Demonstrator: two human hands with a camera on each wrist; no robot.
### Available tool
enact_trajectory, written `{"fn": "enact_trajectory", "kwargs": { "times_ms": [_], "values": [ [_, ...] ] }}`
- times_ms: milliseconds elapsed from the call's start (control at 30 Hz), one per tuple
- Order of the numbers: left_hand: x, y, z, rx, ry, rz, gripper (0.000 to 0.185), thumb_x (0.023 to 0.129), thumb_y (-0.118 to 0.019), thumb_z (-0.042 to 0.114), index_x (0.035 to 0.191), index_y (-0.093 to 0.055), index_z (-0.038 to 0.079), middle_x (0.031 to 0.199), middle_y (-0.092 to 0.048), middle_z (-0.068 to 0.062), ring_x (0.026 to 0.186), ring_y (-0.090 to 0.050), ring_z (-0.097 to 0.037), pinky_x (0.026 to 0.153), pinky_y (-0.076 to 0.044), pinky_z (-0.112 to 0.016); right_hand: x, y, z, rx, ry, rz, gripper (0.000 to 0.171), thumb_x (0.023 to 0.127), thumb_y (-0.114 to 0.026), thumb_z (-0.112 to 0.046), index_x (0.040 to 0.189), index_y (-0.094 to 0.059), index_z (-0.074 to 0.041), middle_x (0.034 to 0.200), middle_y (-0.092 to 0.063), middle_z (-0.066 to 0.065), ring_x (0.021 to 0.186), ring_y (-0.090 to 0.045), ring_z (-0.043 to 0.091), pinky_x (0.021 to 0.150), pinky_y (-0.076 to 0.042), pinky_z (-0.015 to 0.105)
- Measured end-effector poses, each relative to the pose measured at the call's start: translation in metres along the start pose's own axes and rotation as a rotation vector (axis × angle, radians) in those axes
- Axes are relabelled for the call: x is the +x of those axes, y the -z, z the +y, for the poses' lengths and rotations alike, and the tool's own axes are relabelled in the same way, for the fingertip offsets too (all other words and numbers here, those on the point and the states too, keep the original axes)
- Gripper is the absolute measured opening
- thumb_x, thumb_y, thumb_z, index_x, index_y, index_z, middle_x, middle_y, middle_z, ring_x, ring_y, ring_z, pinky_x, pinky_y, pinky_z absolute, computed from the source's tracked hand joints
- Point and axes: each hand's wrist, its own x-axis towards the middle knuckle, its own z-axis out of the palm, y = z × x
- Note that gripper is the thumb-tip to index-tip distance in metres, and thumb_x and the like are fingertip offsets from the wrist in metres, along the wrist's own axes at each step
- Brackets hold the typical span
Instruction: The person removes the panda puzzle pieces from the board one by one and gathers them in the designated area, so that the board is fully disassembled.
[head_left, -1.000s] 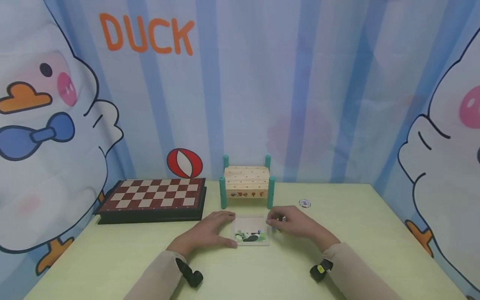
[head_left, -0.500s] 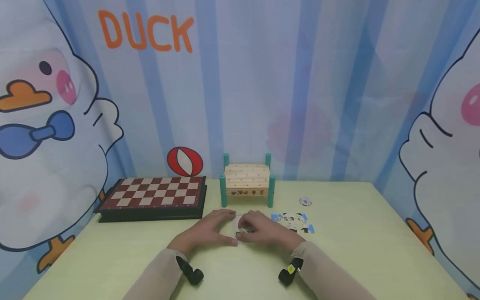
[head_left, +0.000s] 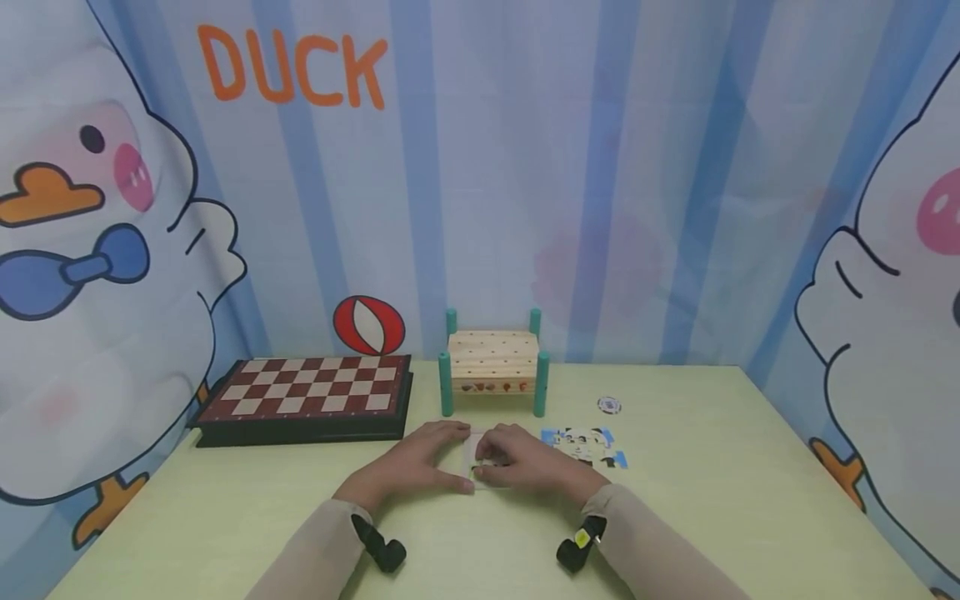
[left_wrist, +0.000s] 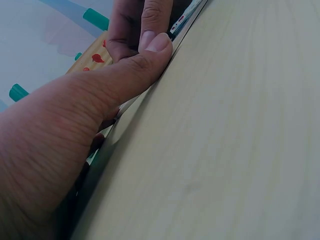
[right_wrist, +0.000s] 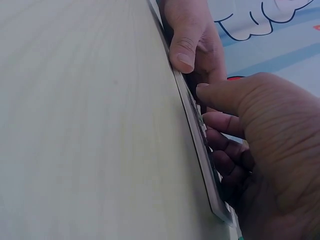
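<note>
Both hands meet on a small puzzle tray that lies flat on the desk, just in front of the wooden peg bench. The left hand holds the tray by its left edge: the thumb presses against the near rim and the fingers lie over the far side. The right hand covers the right part of the tray, with the thumb at the near rim and the curled fingers resting on the inside, so both hands grip it.

The tray looks thin, flat and stiff, like pale cardboard or thin wood, with a low raised frame. I judge it light, and it probably slides easily on the smooth desk, so holding it at the edges seems sensible. The pieces inside are probably loose and could fall out if it tilts.

Right of the peg bench and a little nearer, some flat puzzle pieces lie joined together, blue and white, with knobbed edges. A small round token lies just beyond them. Left of the peg bench sits a rigid chessboard.
</note>
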Motion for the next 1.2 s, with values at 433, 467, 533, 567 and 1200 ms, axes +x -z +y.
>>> {"fn": "enact_trajectory", "kwargs": {
  "times_ms": [433, 467, 533, 567, 1200],
  "values": [
    [0.0014, 0.0001, 0.0009, -0.005, 0.017, 0.004, 0.097, 0.073, -0.07, 0.077, 0.15, -0.048, 0.023, 0.156, -0.041, 0.008, 0.148, -0.028, -0.02, 0.12, -0.028, -0.051, 0.0012, 0.0007, 0.0006, 0.057, -0.043, 0.032, 0.016, 0.098, -0.068, -0.025, 0.112, -0.064, -0.02, 0.093, -0.062, -0.011, 0.088, -0.056, 0.008, 0.079, -0.05, 0.029],
    [0.0013, 0.0002, 0.0011, -0.004, 0.017, 0.005, 0.097, 0.073, -0.071, 0.077, 0.15, -0.048, 0.023, 0.156, -0.041, 0.008, 0.148, -0.028, -0.02, 0.12, -0.027, -0.051, 0.0011, 0.0006, 0.0, 0.058, -0.046, 0.033, 0.016, 0.098, -0.068, -0.024, 0.113, -0.064, -0.02, 0.093, -0.063, -0.012, 0.088, -0.055, 0.009, 0.079, -0.05, 0.029],
    [0.0009, 0.0003, 0.0009, -0.004, 0.011, 0.005, 0.097, 0.073, -0.071, 0.076, 0.15, -0.047, 0.022, 0.156, -0.041, 0.007, 0.148, -0.028, -0.021, 0.12, -0.027, -0.05, 0.0006, 0.0004, -0.0012, 0.061, -0.047, 0.034, 0.016, 0.098, -0.067, -0.022, 0.114, -0.065, -0.021, 0.094, -0.063, -0.012, 0.089, -0.054, 0.009, 0.078, -0.049, 0.028],
    [0.0007, 0.0001, 0.0006, -0.002, 0.008, 0.004, 0.097, 0.074, -0.071, 0.076, 0.15, -0.047, 0.022, 0.156, -0.041, 0.007, 0.148, -0.028, -0.021, 0.12, -0.027, -0.05, 0.0004, 0.0004, -0.002, 0.062, -0.046, 0.036, 0.016, 0.098, -0.067, -0.022, 0.114, -0.065, -0.021, 0.095, -0.064, -0.011, 0.089, -0.054, 0.009, 0.078, -0.049, 0.028],
    [-0.0004, 0.0008, 0.0027, -0.001, 0.007, -0.002, 0.097, 0.074, -0.07, 0.076, 0.151, -0.047, 0.021, 0.156, -0.041, 0.006, 0.148, -0.028, -0.021, 0.119, -0.028, -0.051, -0.0013, 0.0007, -0.0009, 0.165, 0.028, 0.047, 0.018, 0.099, -0.066, -0.025, 0.116, -0.066, -0.018, 0.093, -0.066, -0.011, 0.082, -0.061, 0.007, 0.072, -0.054, 0.026]
  ]
}}
